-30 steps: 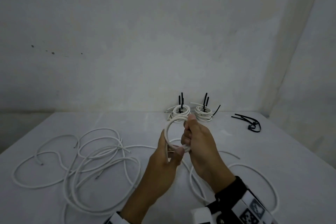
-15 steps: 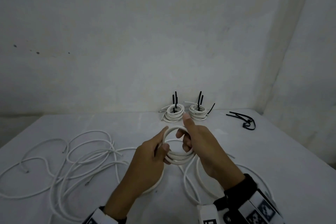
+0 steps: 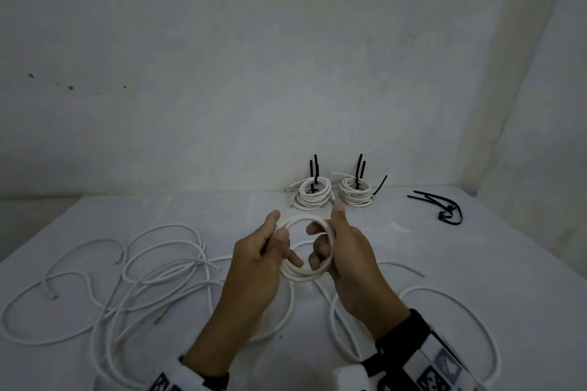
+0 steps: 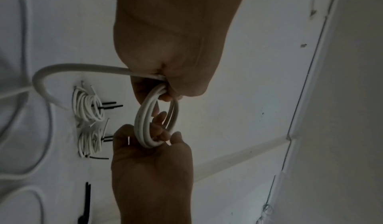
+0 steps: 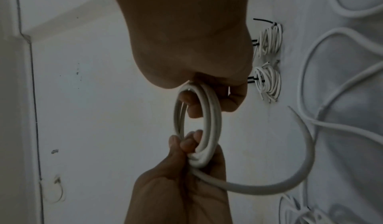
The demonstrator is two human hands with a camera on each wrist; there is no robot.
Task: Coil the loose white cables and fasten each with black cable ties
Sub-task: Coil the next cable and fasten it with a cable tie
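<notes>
white cable coil (image 3: 306, 273) is held above the counter (image 3: 476, 263), gripped on one side by the left hand (image 3: 257, 260) and on the other by the right hand (image 3: 346, 251); its loose tail (image 5: 290, 183) trails down.

A small white cable coil (image 3: 305, 247) of several turns is hanging in the air above the table, gripped on both sides, its free tail (image 5: 290, 170) curving away. Loose white cables (image 3: 133, 276) are sprawling in tangled loops at the left. 2 finished coils (image 3: 313, 195) are lying by the wall, black ties sticking up. Spare black cable ties (image 3: 444, 208) are lying at the far right.
</notes>
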